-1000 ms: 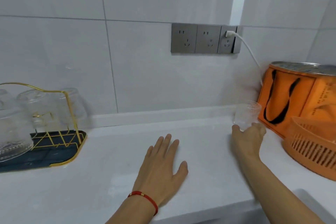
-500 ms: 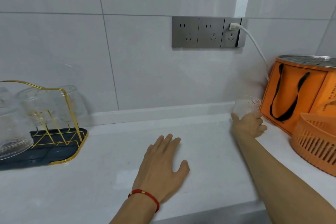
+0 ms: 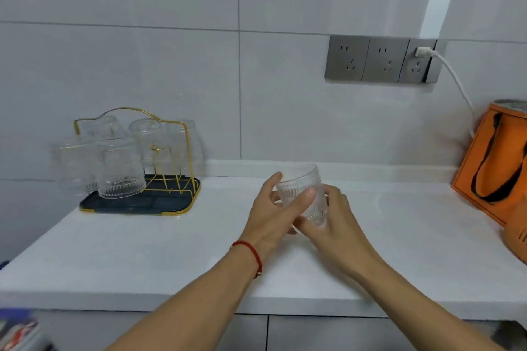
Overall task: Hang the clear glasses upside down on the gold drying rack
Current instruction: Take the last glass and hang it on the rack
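White counter (image 3: 171, 259) bare mid | left hand (image 3: 273, 215), right hand (image 3: 336, 225) grasping glass (image 3: 303, 194)

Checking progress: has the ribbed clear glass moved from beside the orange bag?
Yes. The ribbed clear glass has left the orange bag, moving left toward the gold drying rack, now held in both hands.

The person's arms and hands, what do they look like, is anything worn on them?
Both forearms are bare, with no sleeves showing up to the frame's bottom edge. The left hand has a thin red cord bracelet around its wrist. The right hand and its wrist carry nothing: no watch, ring or glove is visible. Neither hand wears gloves.
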`<state>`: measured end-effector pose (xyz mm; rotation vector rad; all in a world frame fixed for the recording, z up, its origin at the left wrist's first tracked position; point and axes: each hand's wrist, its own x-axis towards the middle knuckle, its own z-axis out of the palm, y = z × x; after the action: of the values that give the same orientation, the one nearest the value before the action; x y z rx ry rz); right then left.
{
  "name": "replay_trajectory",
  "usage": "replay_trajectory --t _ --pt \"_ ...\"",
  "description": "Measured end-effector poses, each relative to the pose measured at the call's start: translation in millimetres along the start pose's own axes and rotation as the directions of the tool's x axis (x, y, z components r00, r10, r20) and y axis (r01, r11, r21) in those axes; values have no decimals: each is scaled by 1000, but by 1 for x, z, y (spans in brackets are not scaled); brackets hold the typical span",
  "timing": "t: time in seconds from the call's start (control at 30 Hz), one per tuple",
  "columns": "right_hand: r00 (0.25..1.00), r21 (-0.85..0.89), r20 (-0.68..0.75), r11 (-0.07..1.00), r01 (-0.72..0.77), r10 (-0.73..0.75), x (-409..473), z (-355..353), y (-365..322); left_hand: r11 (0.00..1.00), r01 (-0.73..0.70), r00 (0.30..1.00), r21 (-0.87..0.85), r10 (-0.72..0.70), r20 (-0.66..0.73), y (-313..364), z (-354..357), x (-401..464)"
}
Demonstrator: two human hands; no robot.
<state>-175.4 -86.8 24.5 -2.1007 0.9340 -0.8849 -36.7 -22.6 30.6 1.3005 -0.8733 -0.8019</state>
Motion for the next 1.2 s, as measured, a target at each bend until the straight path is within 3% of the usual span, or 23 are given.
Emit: replay_trajectory --t 0.13,0.23,0.3,0.37,0.47,0.5,0.57,0.63,0.73,0.83,1.0,1.2 --pt "989 19 113 995 96 -98 -2 19 -30 990 44 994 -137 -57 -98 0 -47 -13" --pt "956 315 293 946 -71 -26 -6 38 -53 936 21 996 -352 -48 -68 -5 -79 -28" --pt "944 423 327 888 -182 38 -7 59 -66 926 11 996 -376 -44 -79 -6 -94 -35" --pt "955 423 287 885 -196 74 -4 82 -73 966 1 989 -260 -39 -142 -6 -110 -38" --pt "988 402 129 906 -131 86 7 105 -87 981 -59 969 182 100 -226 -4 -143 -41" --pt "996 316 65 946 -76 58 12 107 -93 931 -56 954 361 156 -256 -6 -158 -40" --pt "999 174 -21 984 35 -32 21 106 -108 700 13 940 714 234 -247 -11 -187 -38" --pt "987 138 -81 979 150 -140 33 101 -129 487 54 962 871 209 -177 -20 -205 -37" --pt "943 38 -117 947 319 -312 54 97 -164 346 53 989 937 112 -97 -30 -205 -35" --pt "908 -85 -67 909 408 -414 78 103 -193 223 44 998 974 43 -55 -34 -201 -33" --pt "874 -277 82 832 481 -478 105 127 -218 216 37 998 976 38 -46 -36 -205 -32" --pt "899 -337 169 834 437 -403 118 158 -213 221 43 998 974 44 -54 -39 -205 -30"
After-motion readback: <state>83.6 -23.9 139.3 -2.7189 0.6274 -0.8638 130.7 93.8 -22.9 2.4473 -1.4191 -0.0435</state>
